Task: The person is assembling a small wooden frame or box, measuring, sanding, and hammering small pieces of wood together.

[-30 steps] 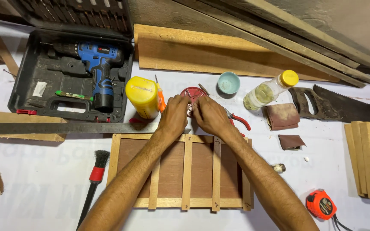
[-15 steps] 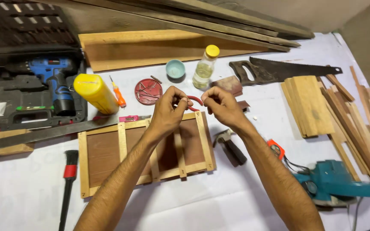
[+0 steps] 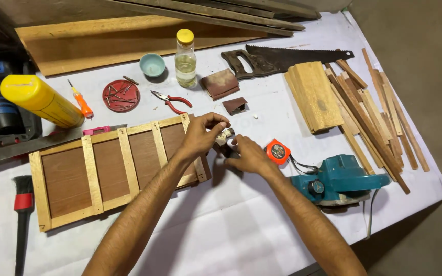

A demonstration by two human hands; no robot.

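My left hand reaches across the right end of a wooden slatted panel and pinches a small pale metal piece just past the panel's corner. My right hand is curled next to it, its fingers meeting the same piece and covering a dark object underneath. That dark object is mostly hidden, so I cannot tell what it is. An orange tape measure lies just right of my right hand. A red lid holding nails and red-handled pliers lie beyond the panel.
A teal power planer sits to the right, its cord nearby. Behind it are wood blocks, loose strips, a handsaw, sandpaper, a yellow-capped bottle and a teal bowl. On the left are a yellow bottle and a brush.
Both hands left the red lid of nails and came down to the panel's right corner by the tape measure. The view swung right, so the planer and wood strips now show.
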